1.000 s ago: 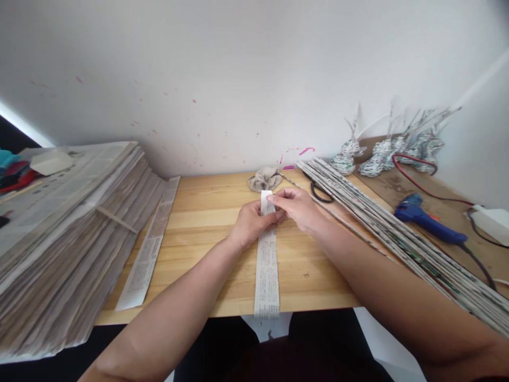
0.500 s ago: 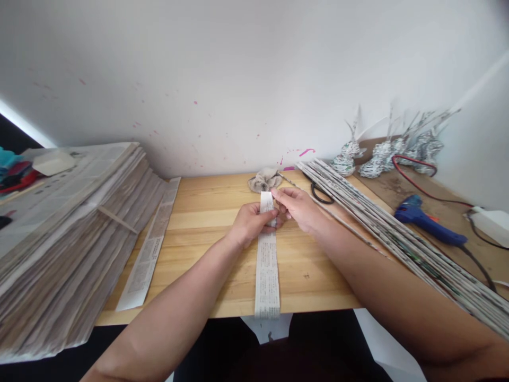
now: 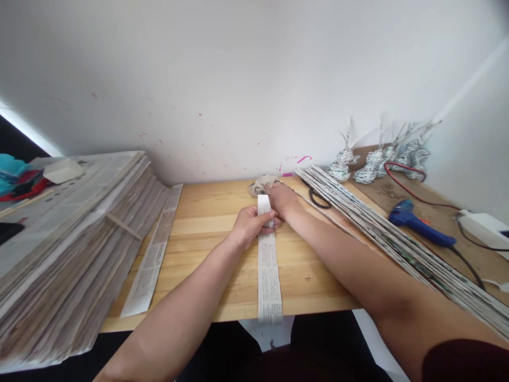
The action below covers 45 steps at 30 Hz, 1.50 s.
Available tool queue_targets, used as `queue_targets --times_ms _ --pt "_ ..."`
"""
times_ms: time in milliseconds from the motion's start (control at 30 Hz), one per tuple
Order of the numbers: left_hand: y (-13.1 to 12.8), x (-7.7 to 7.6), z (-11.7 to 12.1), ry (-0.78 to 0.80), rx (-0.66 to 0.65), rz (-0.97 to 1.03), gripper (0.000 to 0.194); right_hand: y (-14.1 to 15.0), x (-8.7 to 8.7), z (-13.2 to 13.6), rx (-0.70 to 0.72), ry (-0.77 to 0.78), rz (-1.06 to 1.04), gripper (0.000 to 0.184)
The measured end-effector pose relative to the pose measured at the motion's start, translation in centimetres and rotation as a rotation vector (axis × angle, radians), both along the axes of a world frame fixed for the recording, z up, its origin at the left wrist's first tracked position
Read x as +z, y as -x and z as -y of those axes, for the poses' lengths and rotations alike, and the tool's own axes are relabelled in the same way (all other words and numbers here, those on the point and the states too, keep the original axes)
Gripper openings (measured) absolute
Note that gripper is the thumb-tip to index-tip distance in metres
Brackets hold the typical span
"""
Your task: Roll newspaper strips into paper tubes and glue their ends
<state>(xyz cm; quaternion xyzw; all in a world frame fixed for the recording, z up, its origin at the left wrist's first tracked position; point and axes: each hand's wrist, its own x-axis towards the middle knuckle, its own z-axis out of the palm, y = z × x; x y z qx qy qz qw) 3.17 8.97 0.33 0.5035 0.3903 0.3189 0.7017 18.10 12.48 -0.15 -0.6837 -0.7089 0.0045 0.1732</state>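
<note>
- I see the left hand [image 3: 249, 225] pinching a flat, printed paper strip [image 3: 269, 276].
- Past the strip: right hand [image 3: 285, 200] at a crumpled cloth [image 3: 261, 185]; its grip I can't tell.

My right hand [image 3: 284, 200] is blurry, so I can't tell if its fingertips grip the rag [image 3: 259, 185]. Parts of my left hand [image 3: 249, 225] hide behind the paper strip [image 3: 269, 276], and its words are too tiny to read. The sides cut off the newspaper pile [image 3: 95, 249] and paper sticks [image 3: 377, 231].
</note>
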Motion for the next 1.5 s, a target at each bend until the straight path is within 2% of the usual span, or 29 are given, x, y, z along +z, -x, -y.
queue_targets --times_ms 133,200,300,400,500,600,733,867,1133,1300,1500 --pt "0.1 -0.1 -0.3 -0.005 0.03 0.011 0.016 -0.2 -0.3 -1.0 -0.06 -0.011 -0.06 0.029" --pt "0.1 -0.1 -0.4 -0.001 0.028 0.021 0.016 -0.6 -0.5 -0.8 -0.121 -0.029 -0.209 0.023" --pt "0.1 0.0 -0.5 0.009 0.021 0.036 0.016 -1.3 -0.3 0.5 -0.162 -0.091 -0.484 0.03" --pt "0.2 0.0 -0.4 0.02 0.007 0.038 0.018 -1.7 0.4 2.5 -0.072 -0.012 -0.783 0.036" --pt "0.2 0.1 -0.2 0.009 -0.046 0.036 0.023 -1.7 1.1 4.7 0.114 0.135 -0.973 0.036" --pt "0.2 0.1 0.0 0.013 -0.064 0.008 0.023 -1.5 1.8 6.0 0.234 0.137 -0.903 0.036" --pt "0.1 0.0 0.2 0.0 -0.079 -0.042 0.025 -1.0 2.1 6.4 0.246 0.16 -0.907 0.037" --pt "0.0 -0.4 0.2 -0.031 -0.12 -0.056 0.028 -1.1 1.7 6.1 0.241 0.195 -0.967 0.038" --pt "-0.2 -0.8 0.4 -0.017 -0.173 -0.056 0.025 -1.2 0.6 5.8 0.138 0.109 -0.931 0.035" --pt "-0.2 -0.7 0.6 -0.036 -0.172 -0.063 0.022 -0.8 0.3 5.8 0.07 0.109 -1.084 0.032" --pt "-0.3 -0.6 0.7 -0.102 -0.17 -0.086 0.029 -0.3 0.3 5.9 0.03 0.164 -1.208 0.032"
